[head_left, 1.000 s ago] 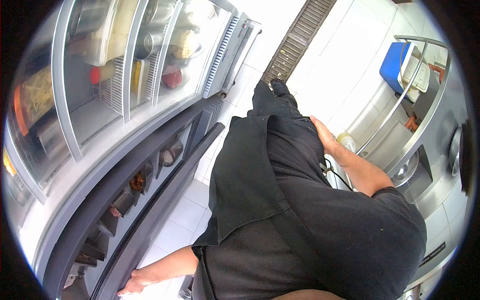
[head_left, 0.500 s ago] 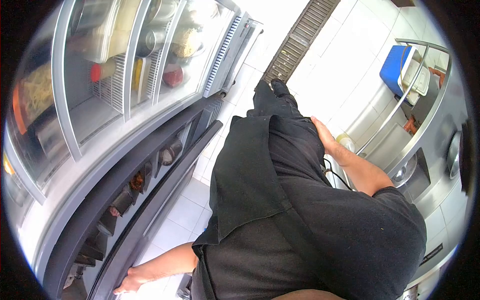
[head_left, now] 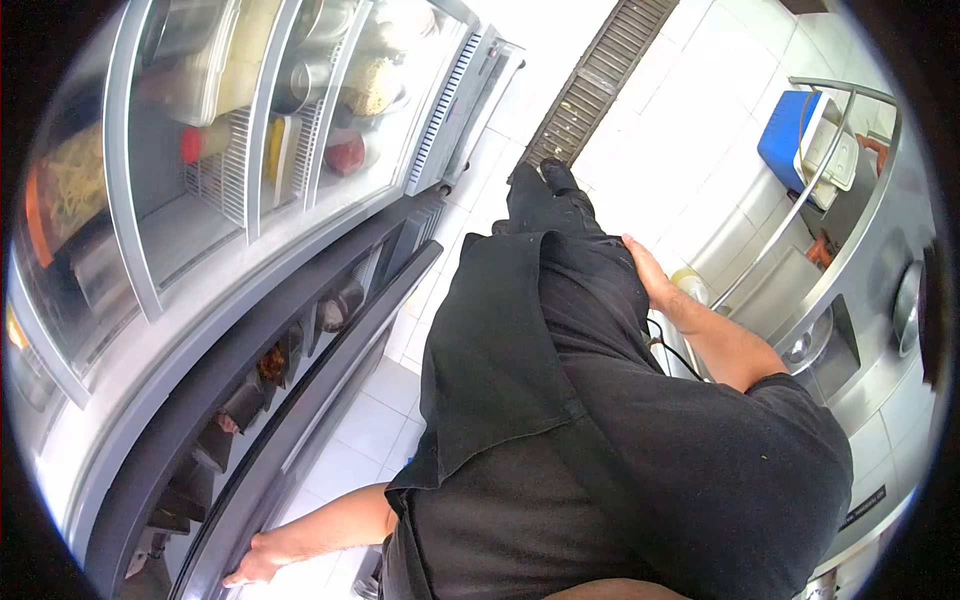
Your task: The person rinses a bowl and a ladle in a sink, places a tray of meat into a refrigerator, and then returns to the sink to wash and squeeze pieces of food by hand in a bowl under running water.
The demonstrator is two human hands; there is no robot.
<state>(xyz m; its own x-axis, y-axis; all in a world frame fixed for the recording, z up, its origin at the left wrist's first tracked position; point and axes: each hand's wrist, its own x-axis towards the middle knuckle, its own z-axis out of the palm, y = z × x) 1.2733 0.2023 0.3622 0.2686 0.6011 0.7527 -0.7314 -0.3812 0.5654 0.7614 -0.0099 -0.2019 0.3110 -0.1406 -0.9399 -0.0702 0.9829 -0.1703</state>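
My left hand [head_left: 252, 563] is at the lower left, its fingers curled over the outer edge of a long dark grey front panel [head_left: 300, 440] of a display fridge. The panel stands a little away from the fridge body. In the gap between them several dark containers [head_left: 240, 405] show, some with food in them. My right hand [head_left: 648, 272] lies against the black clothing [head_left: 595, 290] at my hip. Most of its fingers are hidden, so whether it grips the cloth cannot be seen.
Glass-fronted fridge shelves [head_left: 215, 165] with food containers fill the upper left. A floor drain grate [head_left: 600, 85] crosses the white tiles near my shoes [head_left: 558, 178]. On the right are a blue box [head_left: 788, 140], a metal rail [head_left: 775, 235] and a steel counter [head_left: 875, 300] with a metal bowl [head_left: 908, 310].
The dark grey panel has shifted very slightly towards the fridge, with my left hand moving along on its edge. My right hand keeps its place at my hip.
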